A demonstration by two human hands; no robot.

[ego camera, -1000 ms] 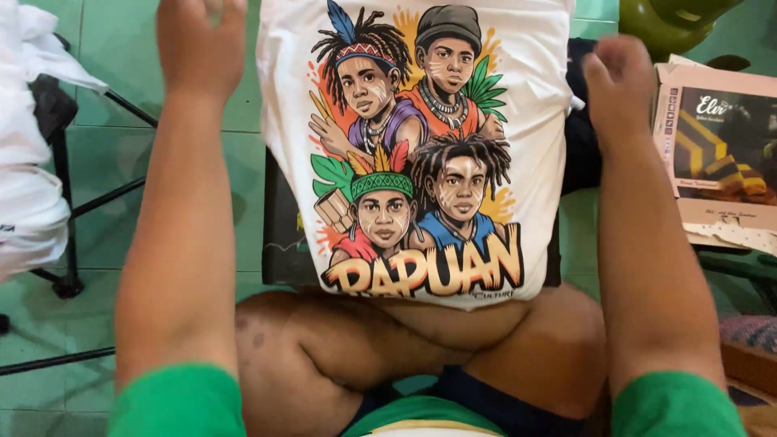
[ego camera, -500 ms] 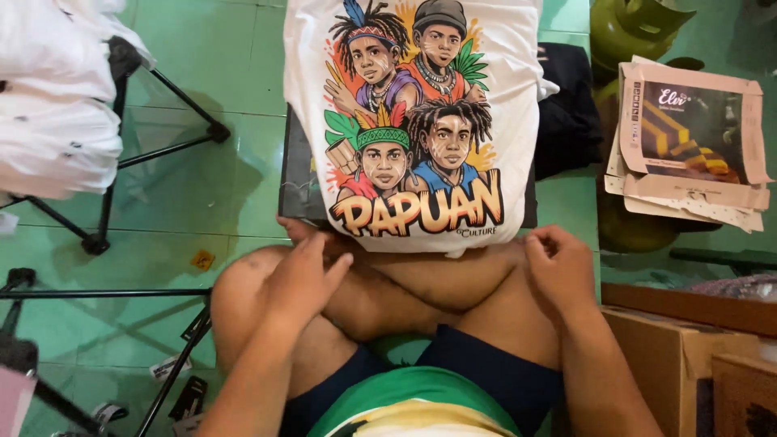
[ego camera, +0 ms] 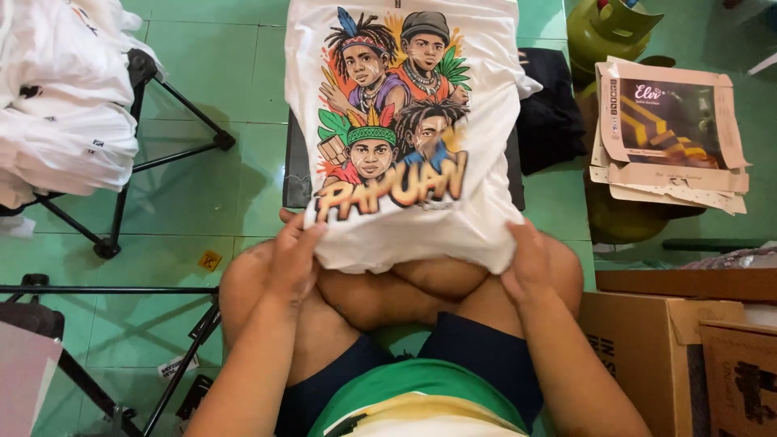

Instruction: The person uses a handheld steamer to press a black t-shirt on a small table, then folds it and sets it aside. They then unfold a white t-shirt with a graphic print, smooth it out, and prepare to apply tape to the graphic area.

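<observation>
Down on the green tiled floor a person sits cross-legged, and spread out just ahead of the knees is a white cotton T-shirt with a bright printed picture of four figures and orange lettering. The left hand has closed on the shirt's lower hem at the left corner, fingers curled over the cloth with the thumb tucked under it, right above the left knee. The right hand grips the opposite corner of the same hem in the same way, so the two hands sit well apart with the hem stretched and slightly bunched between them. The hem end is lifted off the legs and sags in soft folds, while the upper part of the shirt lies flat on a dark board whose edges show on either side of it. To the left, a heap of white folded garments rests on a black folding stand. To the right of the shirt lies a crumpled black cloth, then a stack of flattened printed cardboard packets near a green gas cylinder. A brown cardboard box stands beside the right arm.
</observation>
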